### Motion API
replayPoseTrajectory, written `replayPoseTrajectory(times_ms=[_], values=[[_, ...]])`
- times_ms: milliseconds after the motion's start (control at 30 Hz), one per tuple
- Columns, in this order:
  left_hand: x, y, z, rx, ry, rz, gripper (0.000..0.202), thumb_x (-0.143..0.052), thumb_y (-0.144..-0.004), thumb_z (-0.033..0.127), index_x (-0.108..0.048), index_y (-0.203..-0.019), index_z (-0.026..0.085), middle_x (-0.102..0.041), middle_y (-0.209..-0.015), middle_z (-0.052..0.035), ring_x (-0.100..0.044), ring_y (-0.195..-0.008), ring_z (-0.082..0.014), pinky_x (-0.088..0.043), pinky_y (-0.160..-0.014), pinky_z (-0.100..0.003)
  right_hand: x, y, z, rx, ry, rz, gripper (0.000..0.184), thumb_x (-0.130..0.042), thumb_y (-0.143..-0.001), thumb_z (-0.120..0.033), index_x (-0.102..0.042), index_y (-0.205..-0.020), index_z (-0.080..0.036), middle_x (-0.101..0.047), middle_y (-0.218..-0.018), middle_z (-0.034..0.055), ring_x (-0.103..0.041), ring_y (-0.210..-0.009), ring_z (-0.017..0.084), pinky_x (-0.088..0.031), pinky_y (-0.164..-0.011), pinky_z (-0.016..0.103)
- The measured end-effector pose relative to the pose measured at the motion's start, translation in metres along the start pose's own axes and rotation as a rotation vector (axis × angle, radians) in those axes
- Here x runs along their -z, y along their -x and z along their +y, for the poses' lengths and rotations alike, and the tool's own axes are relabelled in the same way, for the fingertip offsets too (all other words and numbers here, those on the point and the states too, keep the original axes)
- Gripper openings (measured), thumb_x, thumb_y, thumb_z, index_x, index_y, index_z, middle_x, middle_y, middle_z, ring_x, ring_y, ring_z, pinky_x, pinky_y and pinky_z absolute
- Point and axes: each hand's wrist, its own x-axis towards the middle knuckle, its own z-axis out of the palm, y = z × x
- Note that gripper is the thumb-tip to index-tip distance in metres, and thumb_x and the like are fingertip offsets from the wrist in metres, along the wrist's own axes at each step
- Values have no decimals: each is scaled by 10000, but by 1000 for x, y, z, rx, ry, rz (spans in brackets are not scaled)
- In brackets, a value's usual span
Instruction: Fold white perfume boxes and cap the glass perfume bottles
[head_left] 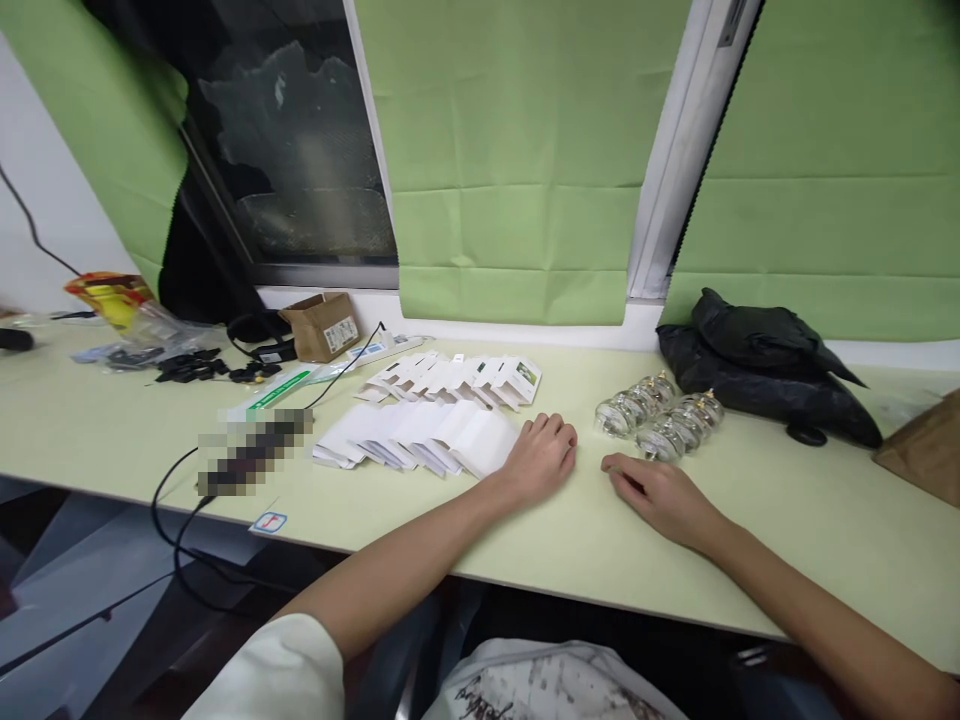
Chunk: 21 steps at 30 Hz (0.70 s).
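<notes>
My left hand (541,460) rests on the table with its fingers curled down, at the right end of a fanned row of folded white papers (420,435). Behind those papers stands a row of small white cartons (457,378), the rightmost with a green picture on it. To the right, my right hand (660,495) lies on its side, fingers loosely curled in, and nothing shows in it. Just beyond it are two rows of shiny round pieces in clear wrap (671,425) with golden tips; their kind is hard to make out. Neither hand touches them.
Black plastic bags (765,370) lie at the back right, near a brown paper item (926,450). An open cardboard box (321,328), a power strip (382,348) and small black parts (191,367) are at the back left. A black cable (176,540) hangs over the front edge.
</notes>
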Motion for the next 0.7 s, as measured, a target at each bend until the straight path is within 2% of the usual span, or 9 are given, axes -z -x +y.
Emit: replayPoseTrajectory(times_ms=[133,233,300,467,600,700], values=[[0,1,1,-36,-7,6,104,-501,-1017,248,-586,-1065,215,-590,-1164,-105,-533,-1091,-281,-438,-928,-440,-3,1,5,13,3,-7,325,-374,-1074,-362,-636,-1238,-265,-757,-1148,70,-734,-957,244,-540,-821,364],[0,1,1,-64,-34,-11,176,-509,-1011,260,-559,-1172,208,-601,-1202,-102,-551,-1059,-273,-450,-909,-429,-5,1,7,57,33,8,326,-360,-1084,-362,-628,-1241,-263,-735,-1176,78,-719,-1009,245,-538,-860,372],[0,1,2,-74,-84,-25,216,-490,-1021,270,-548,-1220,208,-627,-1180,-94,-567,-1025,-272,-449,-897,-439,-6,2,7,79,68,14,315,-360,-1087,-353,-624,-1230,-258,-720,-1133,78,-712,-963,236,-535,-844,372],[0,2,3,-115,-140,-54,215,-424,-1056,296,-619,-1053,208,-638,-1123,-101,-576,-1028,-268,-453,-880,-428,-8,2,8,100,107,24,279,-380,-1081,-338,-621,-1191,-253,-664,-1085,84,-677,-902,223,-528,-784,362],[1,1,1,-111,-138,-48,218,-441,-1056,314,-619,-1114,201,-644,-1097,-97,-588,-999,-260,-462,-889,-422,-8,1,9,142,107,55,247,-416,-1069,-325,-632,-1164,-252,-641,-1076,93,-641,-997,249,-522,-852,390],[1,1,1,-121,-179,-53,259,-418,-1066,327,-641,-1042,197,-639,-1082,-99,-588,-1002,-256,-468,-880,-412,-8,-1,10,177,89,73,214,-443,-1057,-303,-635,-1138,-252,-635,-1082,99,-624,-1033,266,-511,-890,413]])
